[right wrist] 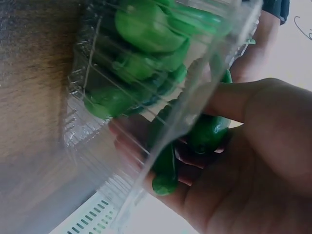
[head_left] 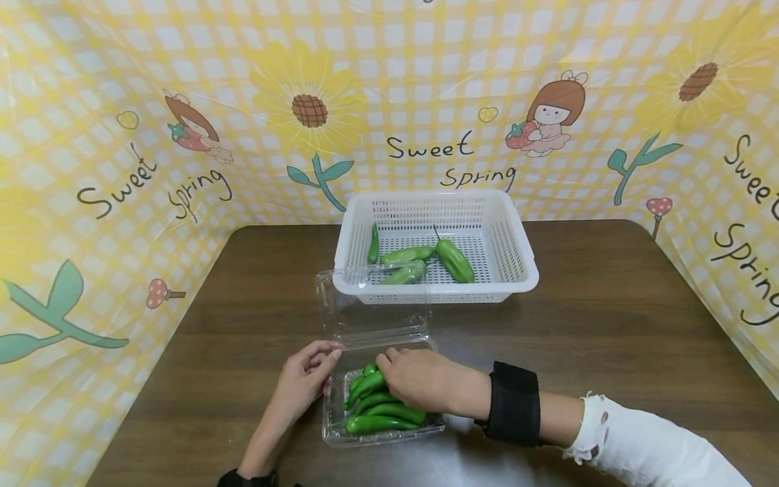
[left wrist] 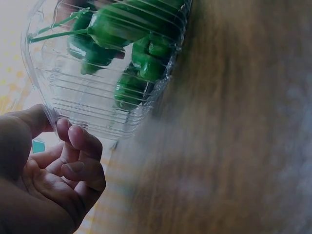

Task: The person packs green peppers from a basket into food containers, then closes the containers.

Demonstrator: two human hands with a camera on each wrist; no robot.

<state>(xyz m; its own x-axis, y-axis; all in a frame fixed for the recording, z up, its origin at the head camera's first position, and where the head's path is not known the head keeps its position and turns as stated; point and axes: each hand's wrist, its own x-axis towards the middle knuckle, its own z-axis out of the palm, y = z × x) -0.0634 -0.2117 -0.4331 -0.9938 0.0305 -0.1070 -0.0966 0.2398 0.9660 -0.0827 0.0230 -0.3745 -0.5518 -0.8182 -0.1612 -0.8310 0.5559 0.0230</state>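
A clear plastic clamshell box (head_left: 331,433) stands on the table with its lid raised toward the back. Several green peppers (head_left: 380,425) lie side by side in its front part. At the box's left rim (left wrist: 51,114), my left hand (head_left: 307,379) pinches the edge between thumb and fingers. My right hand (head_left: 426,380) reaches over the right side into the box. In the right wrist view, its thumb and curled fingers hold a green pepper (right wrist: 209,134), and another pepper (right wrist: 165,178) lies against the fingers. The right fingertips are partly hidden behind the box wall.
Behind the box stands a white perforated basket (head_left: 523,274) with several green peppers (head_left: 455,262) in it. The raised clear lid (head_left: 377,314) overlaps the basket's front left corner in the head view. A yellow checked cloth (head_left: 389,88) hangs around the brown table (head_left: 596,304).
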